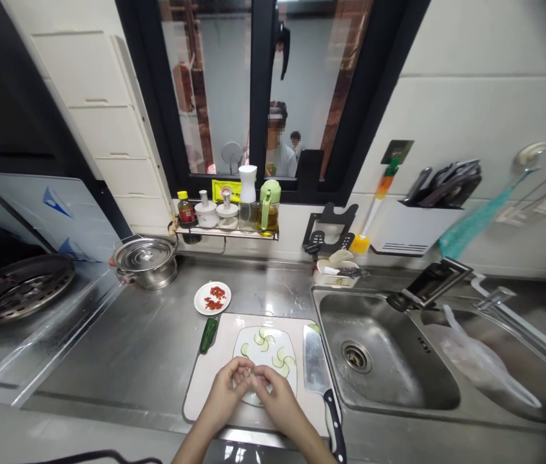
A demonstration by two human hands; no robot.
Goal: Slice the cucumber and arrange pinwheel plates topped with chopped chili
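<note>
My left hand [228,388] and my right hand [276,390] meet over the front of a pale, square-sided plate [243,338]. Both have their fingers bent and the fingertips pinched together. Something small and pale seems to be between them, too hidden to name. On the plate, thin cucumber slices [263,338] are laid in curved pinwheel shapes, with a single slice at the left. Under the plate is a light cutting board [205,380]. A cleaver [314,361] with a black handle rests on the board's right side. At its left edge lies a piece of cucumber [208,335].
Behind the board stands a white dish [198,301] of chopped red bits. A lidded steel pot [149,267] is at the back left, near the stove [16,287]. A sink [379,348] adjoins on the right. A condiment rack [234,233] hangs below the window.
</note>
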